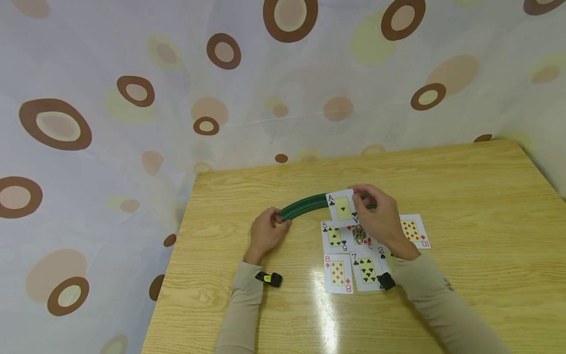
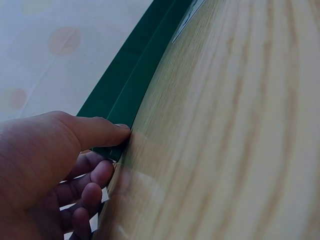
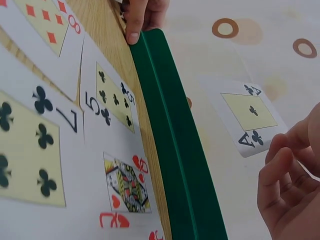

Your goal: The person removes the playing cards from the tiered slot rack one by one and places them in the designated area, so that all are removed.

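A curved green playing card holder (image 1: 305,205) stands on the table. My left hand (image 1: 267,231) grips its left end, the thumb lying over the near side in the left wrist view. My right hand (image 1: 382,219) pinches an ace of clubs (image 1: 341,206) by its right edge. That card is held up, face toward me, and overlaps the holder's middle in the head view. In the right wrist view the ace of clubs (image 3: 252,112) appears beyond the holder (image 3: 172,130), between thumb and fingers. My right hand partly hides the holder's right end.
Face-up cards lie in two rows before the holder. They include a five of clubs (image 1: 329,238), a heart face card (image 3: 127,190), a ten of diamonds (image 1: 415,231), an eight of diamonds (image 1: 338,274) and a seven of clubs (image 1: 366,270). A patterned curtain (image 1: 309,88) hangs behind the table (image 1: 230,196).
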Demonstrator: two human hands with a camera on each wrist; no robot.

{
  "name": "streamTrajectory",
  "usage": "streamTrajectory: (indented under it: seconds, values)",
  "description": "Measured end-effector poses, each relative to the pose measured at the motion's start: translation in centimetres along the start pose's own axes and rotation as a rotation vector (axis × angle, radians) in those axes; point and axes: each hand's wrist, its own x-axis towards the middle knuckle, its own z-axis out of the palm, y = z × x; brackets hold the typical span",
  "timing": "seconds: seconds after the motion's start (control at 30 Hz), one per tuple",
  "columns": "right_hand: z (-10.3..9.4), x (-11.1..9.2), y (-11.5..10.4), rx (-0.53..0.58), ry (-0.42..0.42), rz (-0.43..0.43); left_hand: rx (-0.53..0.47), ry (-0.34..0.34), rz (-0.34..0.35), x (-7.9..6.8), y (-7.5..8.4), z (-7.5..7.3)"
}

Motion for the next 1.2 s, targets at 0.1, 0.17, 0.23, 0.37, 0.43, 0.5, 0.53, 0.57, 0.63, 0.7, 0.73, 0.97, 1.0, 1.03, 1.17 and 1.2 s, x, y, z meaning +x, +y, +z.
streamTrajectory:
  seconds: [0.1, 0.17, 0.23, 0.37, 0.43, 0.5, 0.53, 0.57, 0.63, 0.7, 0.73, 0.97, 1.0, 1.03, 1.17, 1.2]
  values:
    - [-0.5, -0.3, 0.3, -0.024, 0.002, 0.024, 0.001, 0.002, 0.003, 0.0, 0.0, 0.0]
    - [-0.9, -0.5, 0.5, -0.027, 0.006, 0.04, 0.001, 0.001, 0.002, 0.0, -0.1, 0.0]
    - [-1.2, -0.7, 0.6, -0.027, 0.005, 0.051, -0.002, -0.001, -0.001, 0.0, -0.1, -0.1]
    - [-2.0, -1.2, 0.9, -0.033, 0.014, 0.042, 0.003, -0.004, -0.005, 0.0, -0.2, 0.0]
    - [-2.4, -1.5, 1.2, -0.034, 0.02, 0.036, 0.006, -0.005, -0.008, 0.0, -0.2, 0.0]
    - [-2.9, -1.8, 1.6, -0.043, 0.02, 0.04, 0.009, -0.007, -0.014, 0.1, -0.1, -0.1]
    - [-3.2, -2.0, 1.7, -0.051, 0.015, 0.051, 0.01, -0.007, -0.014, 0.1, -0.1, -0.1]
    - [-3.4, -2.2, 1.9, -0.06, 0.01, 0.064, 0.009, -0.006, -0.013, 0.1, -0.1, -0.1]
    - [-4.0, -2.7, 2.0, -0.08, -0.008, 0.095, 0.008, -0.006, -0.014, 0.0, 0.0, -0.2]
    - [-4.6, -3.1, 2.2, -0.104, -0.024, 0.123, 0.008, -0.009, -0.016, 0.1, 0.0, -0.3]
    - [-4.8, -3.3, 2.2, -0.113, -0.032, 0.134, 0.008, -0.011, -0.017, 0.1, 0.0, -0.3]
    - [-6.4, -4.6, 2.7, -0.157, -0.049, 0.116, 0.009, -0.02, -0.022, 0.1, 0.0, -0.3]
    - [-6.6, -4.7, 2.9, -0.162, -0.047, 0.111, 0.008, -0.02, -0.021, 0.1, 0.0, -0.3]
    - [-6.8, -4.9, 3.1, -0.162, -0.044, 0.108, 0.008, -0.019, -0.02, 0.1, 0.0, -0.2]
    - [-7.7, -5.4, 3.6, -0.184, -0.04, 0.119, 0.008, -0.014, -0.014, 0.1, -0.1, -0.1]
    - [-8.0, -5.5, 3.6, -0.19, -0.04, 0.126, 0.007, -0.013, -0.013, 0.1, -0.1, -0.1]
